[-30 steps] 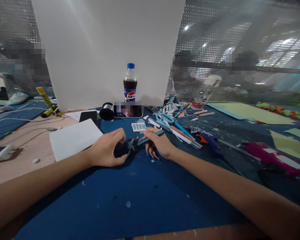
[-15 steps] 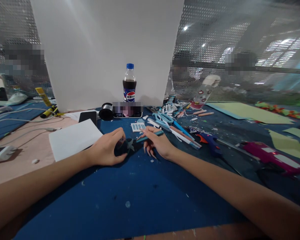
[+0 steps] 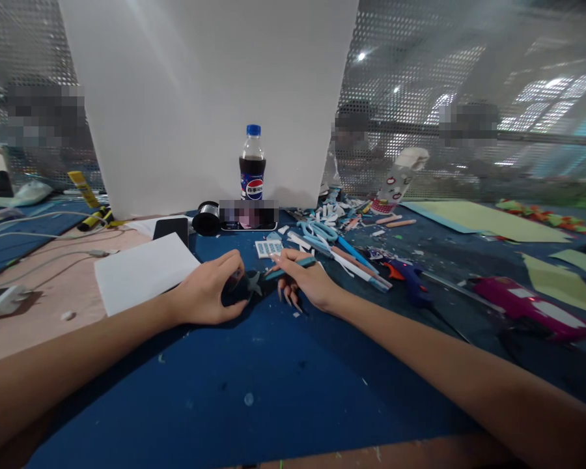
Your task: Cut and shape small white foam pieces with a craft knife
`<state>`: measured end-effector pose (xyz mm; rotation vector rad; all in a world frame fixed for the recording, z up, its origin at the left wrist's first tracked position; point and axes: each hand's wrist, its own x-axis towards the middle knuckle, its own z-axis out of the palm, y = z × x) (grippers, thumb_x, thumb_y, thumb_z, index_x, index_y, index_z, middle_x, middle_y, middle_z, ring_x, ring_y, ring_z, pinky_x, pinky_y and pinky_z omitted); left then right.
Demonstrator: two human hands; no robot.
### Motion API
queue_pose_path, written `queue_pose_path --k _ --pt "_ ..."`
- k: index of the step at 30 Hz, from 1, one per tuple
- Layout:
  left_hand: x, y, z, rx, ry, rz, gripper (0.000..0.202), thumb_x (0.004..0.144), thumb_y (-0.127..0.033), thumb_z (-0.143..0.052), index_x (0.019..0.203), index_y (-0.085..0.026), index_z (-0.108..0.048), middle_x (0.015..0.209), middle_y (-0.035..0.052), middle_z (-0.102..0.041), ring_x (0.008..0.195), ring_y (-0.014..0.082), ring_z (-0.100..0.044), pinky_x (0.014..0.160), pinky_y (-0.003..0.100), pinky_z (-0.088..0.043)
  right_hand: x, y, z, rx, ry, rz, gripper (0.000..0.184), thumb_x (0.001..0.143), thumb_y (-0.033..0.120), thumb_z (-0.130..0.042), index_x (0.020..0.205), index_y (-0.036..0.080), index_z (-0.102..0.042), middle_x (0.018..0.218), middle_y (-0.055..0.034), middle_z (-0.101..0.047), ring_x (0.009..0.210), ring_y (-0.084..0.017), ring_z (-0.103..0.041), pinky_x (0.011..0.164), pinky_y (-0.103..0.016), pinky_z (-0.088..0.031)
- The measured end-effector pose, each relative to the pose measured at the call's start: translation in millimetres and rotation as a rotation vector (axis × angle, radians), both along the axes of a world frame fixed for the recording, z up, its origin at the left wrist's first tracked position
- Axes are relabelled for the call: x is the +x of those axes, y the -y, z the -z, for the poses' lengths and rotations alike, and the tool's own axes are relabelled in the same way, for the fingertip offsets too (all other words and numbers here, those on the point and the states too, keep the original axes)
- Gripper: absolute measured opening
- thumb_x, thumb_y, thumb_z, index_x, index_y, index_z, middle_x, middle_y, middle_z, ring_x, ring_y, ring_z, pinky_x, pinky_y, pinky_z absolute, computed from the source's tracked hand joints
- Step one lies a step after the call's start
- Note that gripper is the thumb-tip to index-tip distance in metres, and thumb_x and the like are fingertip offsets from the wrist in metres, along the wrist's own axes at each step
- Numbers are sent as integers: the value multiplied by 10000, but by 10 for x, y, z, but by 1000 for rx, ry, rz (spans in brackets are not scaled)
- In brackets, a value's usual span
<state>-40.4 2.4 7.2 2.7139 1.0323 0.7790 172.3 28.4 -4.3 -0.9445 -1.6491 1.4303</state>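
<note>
My left hand (image 3: 208, 288) rests on the blue mat, its thumb and fingers curled round a small dark piece. At the fingertips shows its grey, star-shaped end (image 3: 254, 283); the rest is partly hidden and its kind is unclear. My right hand (image 3: 308, 281) is closed in a writing grip on a slim teal pen-like stick (image 3: 306, 262). Its tip points left at the star-shaped end, close to it; I cannot tell if they touch. Just behind the right fingers lies a small white card with blue print (image 3: 268, 249).
A phone (image 3: 249, 218) leans against a cola bottle (image 3: 252, 169) before a white board. Scissors (image 3: 318, 232), sticks and scraps lie right of it, then a blue glue gun (image 3: 413, 283) and a magenta one (image 3: 532, 307). White paper (image 3: 146, 272) lies left.
The teal stick and my right fingertips have shifted very slightly left and down. My left hand stays almost still around the dark piece.
</note>
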Motion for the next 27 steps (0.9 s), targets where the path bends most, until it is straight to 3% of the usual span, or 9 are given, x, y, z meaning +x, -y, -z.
queue_pose_path --k 8,15,21,27 --pt "2 7 -17 -29 -9 3 259 648 -223 -546 837 -182 -374 807 10 -414 636 133 -427 559 267 -382 9 12 -31 -100 -156 118 288 783 456 -518 680 186 -505 390 36 -519 250 -95 -442 212 -177 -305" --pt "-3 -51 62 -29 36 -66 207 701 -218 -533 835 -188 -378 775 3 -435 616 132 -431 554 268 -386 11 24 -55 -67 -188 162 308 775 469 -522 668 181 -509 397 30 -518 246 -84 -424 220 -178 -294" --pt "-22 25 -34 -26 97 28 257 664 -181 -516 852 -196 -341 907 46 -455 666 136 -434 582 276 -407 8 21 -53 -81 -218 218 295 790 448 -489 669 180 -515 386 37 -502 246 -85 -426 223 -171 -274" --pt "-5 30 -37 -79 35 77 341 650 -263 -573 894 -188 -346 899 44 -435 655 134 -424 574 283 -408 13 13 -27 -102 -200 194 303 791 460 -477 683 181 -522 372 34 -505 233 -94 -421 212 -177 -257"
